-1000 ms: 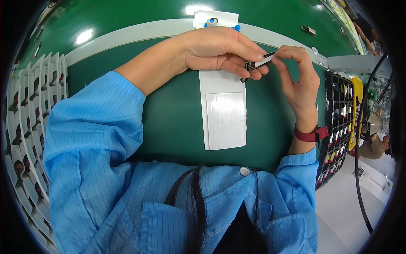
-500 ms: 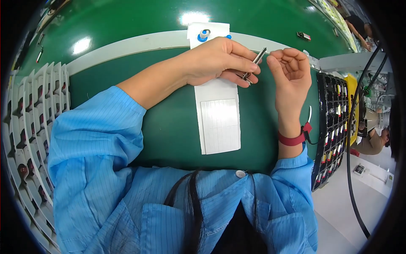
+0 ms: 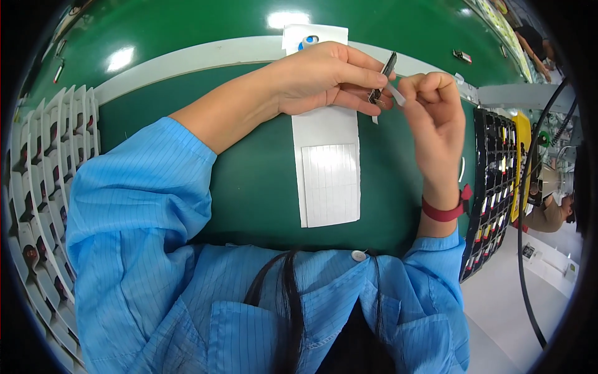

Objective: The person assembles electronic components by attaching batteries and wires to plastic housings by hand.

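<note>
My left hand (image 3: 330, 81) pinches a small, flat, dark part (image 3: 389, 65) between thumb and fingers. It is held tilted above the green mat, with thin metal-looking bits at its lower end. Close beside it, my right hand (image 3: 439, 121) has thumb and forefinger pressed on a thin white strip (image 3: 395, 95). The strip reaches from my right fingertips toward the dark part; whether it is stuck to it I cannot tell. Below my hands lies a white sheet marked off in strips (image 3: 330, 187), on top of a longer white paper (image 3: 325, 129).
A white slotted tray (image 3: 87, 124) stands at the left, and a black gridded tray (image 3: 478, 149) with small parts at the right. Beyond it are a yellow bin (image 3: 522, 134) and a hanging black cable (image 3: 522, 262). A blue-and-white object (image 3: 309, 42) sits past my left hand.
My right hand has closed in on the dark part, and a white strip now shows at its fingertips. The left hand has shifted slightly up, turning the part a little.
</note>
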`<act>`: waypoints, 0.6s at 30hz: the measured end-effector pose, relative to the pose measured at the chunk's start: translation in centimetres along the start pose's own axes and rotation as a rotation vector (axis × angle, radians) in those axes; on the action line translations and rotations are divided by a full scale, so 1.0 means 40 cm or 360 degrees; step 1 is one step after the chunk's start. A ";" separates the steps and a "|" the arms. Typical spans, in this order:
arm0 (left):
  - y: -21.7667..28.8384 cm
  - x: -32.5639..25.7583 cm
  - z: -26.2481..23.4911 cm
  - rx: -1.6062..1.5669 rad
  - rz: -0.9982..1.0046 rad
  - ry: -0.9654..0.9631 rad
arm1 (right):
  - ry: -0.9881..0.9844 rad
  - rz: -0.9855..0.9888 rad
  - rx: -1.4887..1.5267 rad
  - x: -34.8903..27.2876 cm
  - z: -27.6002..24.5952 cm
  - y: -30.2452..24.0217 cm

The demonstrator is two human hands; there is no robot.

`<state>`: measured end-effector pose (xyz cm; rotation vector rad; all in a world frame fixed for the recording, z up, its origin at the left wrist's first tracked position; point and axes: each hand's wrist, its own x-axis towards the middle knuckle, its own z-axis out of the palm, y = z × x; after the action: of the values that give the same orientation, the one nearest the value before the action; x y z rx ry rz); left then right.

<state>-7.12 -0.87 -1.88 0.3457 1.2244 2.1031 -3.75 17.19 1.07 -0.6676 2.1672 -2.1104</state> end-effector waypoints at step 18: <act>0.015 0.010 -0.014 -0.0031 0.0042 -0.0081 | 0.0190 0.0473 0.0370 0.014 -0.052 0.015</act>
<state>-7.98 -1.18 -1.72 0.4060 1.1752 2.1147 -5.11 18.95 0.81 -0.1923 1.8867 -2.2339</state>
